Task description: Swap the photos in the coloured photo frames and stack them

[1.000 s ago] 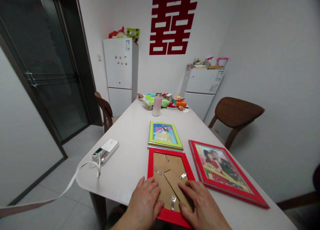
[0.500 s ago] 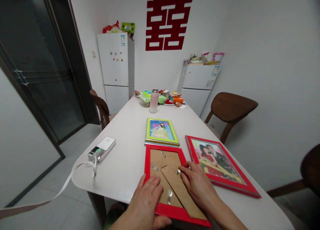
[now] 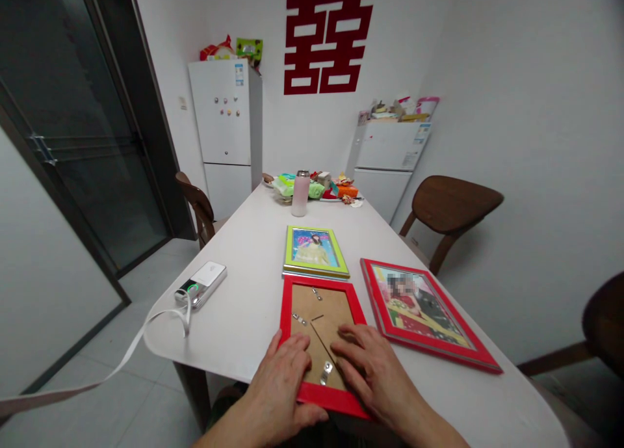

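1. White table (image 3: 244, 292), near edge: red frame (image 3: 319, 305) lay face down with its brown backing up, just in front of the person.
2. On the backing, the left hand (image 3: 285, 386) lay flat with fingers loose, gripping nothing. The right hand (image 3: 375, 370) lay likewise, beside a metal clip (image 3: 325, 372).
3. Green frame (image 3: 314, 250) lay just beyond the far edge; photo frame (image 3: 424, 311) lay to the right.
4. Power bank (image 3: 202, 284) with strap (image 3: 121, 363) sat at the left edge; bottle (image 3: 300, 193) stood at the far end.
5. Room: white walls, fridge (image 3: 227, 126), chair (image 3: 451, 207), glass door (image 3: 82, 129).
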`<state>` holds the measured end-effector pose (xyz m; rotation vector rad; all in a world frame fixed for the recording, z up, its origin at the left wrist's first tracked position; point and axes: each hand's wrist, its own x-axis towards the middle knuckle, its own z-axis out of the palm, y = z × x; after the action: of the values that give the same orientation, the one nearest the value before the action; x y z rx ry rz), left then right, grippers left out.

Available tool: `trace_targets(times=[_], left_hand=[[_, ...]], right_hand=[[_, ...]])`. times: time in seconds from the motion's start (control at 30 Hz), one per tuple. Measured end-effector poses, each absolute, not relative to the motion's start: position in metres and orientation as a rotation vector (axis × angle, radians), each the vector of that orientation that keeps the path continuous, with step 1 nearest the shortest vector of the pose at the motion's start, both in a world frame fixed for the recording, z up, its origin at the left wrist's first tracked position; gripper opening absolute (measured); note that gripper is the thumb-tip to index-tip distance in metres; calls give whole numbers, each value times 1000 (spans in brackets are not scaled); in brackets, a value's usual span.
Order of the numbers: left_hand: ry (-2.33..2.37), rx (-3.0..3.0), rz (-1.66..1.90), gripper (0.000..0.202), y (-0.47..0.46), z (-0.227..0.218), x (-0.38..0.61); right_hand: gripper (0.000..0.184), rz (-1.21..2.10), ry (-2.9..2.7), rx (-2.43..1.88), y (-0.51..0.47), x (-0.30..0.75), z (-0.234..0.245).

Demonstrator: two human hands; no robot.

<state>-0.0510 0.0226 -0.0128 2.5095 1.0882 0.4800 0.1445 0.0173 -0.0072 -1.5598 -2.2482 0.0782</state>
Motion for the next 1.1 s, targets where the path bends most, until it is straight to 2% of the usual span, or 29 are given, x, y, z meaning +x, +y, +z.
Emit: trace_targets(times=[0.1, 0.4, 0.53, 0.67, 0.8, 1.1], left_hand=[[1095, 2489, 460, 48, 22, -11, -52], [1090, 2466, 460, 43, 24, -12, -52], [1063, 2470, 505, 45, 25, -18, -53], [1052, 2456, 554, 45, 26, -21, -54], [1056, 2438, 564, 46, 26, -22, -53], [1057, 2421, 557, 52, 27, -22, -53]], right_hand=[[21, 205, -2367, -1400, 6, 132, -3], [25, 284, -2513, -1238, -1, 133, 6], [25, 383, -2393, -1309, 12, 128, 5], [28, 349, -2216, -1438, 45, 111, -2], [26, 265, -2267, -1521, 70, 96, -6], [25, 298, -2284, -1506, 77, 96, -7]])
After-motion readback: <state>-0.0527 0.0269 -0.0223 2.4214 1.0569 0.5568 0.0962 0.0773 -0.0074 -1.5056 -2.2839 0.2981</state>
